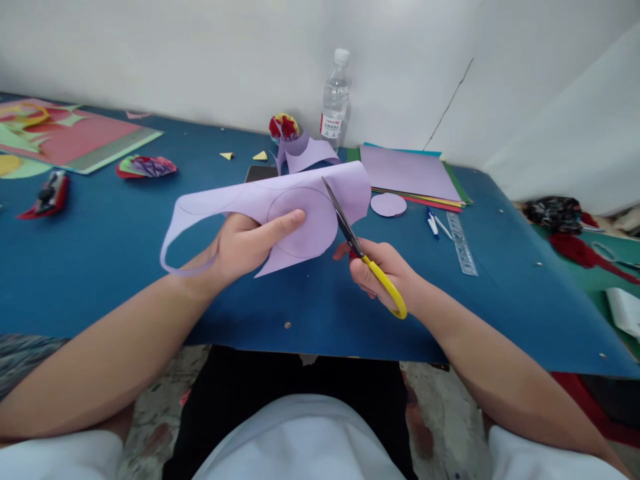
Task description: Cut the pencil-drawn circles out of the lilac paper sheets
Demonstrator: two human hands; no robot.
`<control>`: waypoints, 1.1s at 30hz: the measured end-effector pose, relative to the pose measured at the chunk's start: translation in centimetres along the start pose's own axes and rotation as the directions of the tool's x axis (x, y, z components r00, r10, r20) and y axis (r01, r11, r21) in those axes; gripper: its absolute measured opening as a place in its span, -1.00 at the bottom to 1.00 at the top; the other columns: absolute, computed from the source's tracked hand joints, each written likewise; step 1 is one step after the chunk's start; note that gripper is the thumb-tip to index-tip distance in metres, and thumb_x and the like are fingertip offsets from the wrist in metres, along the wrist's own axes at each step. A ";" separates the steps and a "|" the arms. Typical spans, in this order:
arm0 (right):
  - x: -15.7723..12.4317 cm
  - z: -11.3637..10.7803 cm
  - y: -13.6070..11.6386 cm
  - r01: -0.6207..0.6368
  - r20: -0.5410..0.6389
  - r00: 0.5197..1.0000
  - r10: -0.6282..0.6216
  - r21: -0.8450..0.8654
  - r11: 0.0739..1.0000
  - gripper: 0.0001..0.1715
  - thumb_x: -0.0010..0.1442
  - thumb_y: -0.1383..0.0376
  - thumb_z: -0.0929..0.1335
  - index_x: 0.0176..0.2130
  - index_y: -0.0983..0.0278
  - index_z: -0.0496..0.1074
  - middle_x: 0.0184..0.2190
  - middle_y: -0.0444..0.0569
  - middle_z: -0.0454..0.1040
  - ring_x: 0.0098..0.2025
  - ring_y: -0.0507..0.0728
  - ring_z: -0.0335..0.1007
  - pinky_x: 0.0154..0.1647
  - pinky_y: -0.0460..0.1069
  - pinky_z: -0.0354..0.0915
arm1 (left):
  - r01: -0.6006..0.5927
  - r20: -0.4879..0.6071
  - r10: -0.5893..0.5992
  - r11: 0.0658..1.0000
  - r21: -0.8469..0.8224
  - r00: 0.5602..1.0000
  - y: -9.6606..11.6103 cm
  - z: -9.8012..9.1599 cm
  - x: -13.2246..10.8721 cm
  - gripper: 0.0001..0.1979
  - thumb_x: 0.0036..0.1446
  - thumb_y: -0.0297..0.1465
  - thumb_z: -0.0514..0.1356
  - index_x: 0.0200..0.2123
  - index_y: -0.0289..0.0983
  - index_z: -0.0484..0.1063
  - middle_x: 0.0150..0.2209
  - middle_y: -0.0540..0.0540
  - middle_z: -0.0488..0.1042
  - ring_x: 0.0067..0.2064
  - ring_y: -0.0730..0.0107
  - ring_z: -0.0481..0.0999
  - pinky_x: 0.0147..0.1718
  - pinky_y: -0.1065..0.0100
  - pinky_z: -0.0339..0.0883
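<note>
My left hand (250,243) grips a sheet of purple paper (315,200), thumb on top and the other fingers hidden beneath. Circles are drawn in pencil on the sheet, and a cut-away strip of it curls around my left wrist. In my right hand (383,267) is a pair of scissors (347,227) with yellow handles. Their blades lie across the paper at the right side of a drawn circle, where an edge is partly cut. A cut purple paper disc (389,205) rests on the table just beyond my right hand.
Behind the sheet stand a water bottle (335,100), purple scraps (310,157) and a paper flower ball (283,127). Stacked coloured paper (407,173), pens (434,223) and a clear ruler (462,243) lie right. A stapler (50,193) and folded paper piece (146,167) lie left.
</note>
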State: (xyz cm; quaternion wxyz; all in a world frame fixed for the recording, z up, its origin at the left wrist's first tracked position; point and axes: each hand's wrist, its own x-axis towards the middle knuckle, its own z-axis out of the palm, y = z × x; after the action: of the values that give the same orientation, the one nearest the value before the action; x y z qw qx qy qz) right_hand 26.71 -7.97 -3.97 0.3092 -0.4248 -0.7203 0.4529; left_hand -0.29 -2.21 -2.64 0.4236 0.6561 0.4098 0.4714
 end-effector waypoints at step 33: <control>-0.1 -0.3 -0.4 -0.055 0.048 0.997 0.057 -0.036 0.998 -0.06 0.44 -0.50 0.29 0.08 0.27 0.53 -0.43 -0.16 0.35 -0.43 0.09 0.25 -0.41 0.01 0.20 | 0.045 -0.012 -0.043 0.985 0.169 0.999 -0.1 -1.2 0.2 -0.57 0.07 0.09 0.61 -0.09 0.00 0.84 -0.05 -0.09 0.83 0.28 -0.33 0.72 0.43 -0.18 0.57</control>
State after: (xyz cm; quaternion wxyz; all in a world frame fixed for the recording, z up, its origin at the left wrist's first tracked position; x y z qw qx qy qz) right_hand 26.85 -8.09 -3.47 0.2714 -0.4390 -0.7231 0.4591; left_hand -1.41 -1.78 -2.40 0.3750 0.6783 0.4645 0.4284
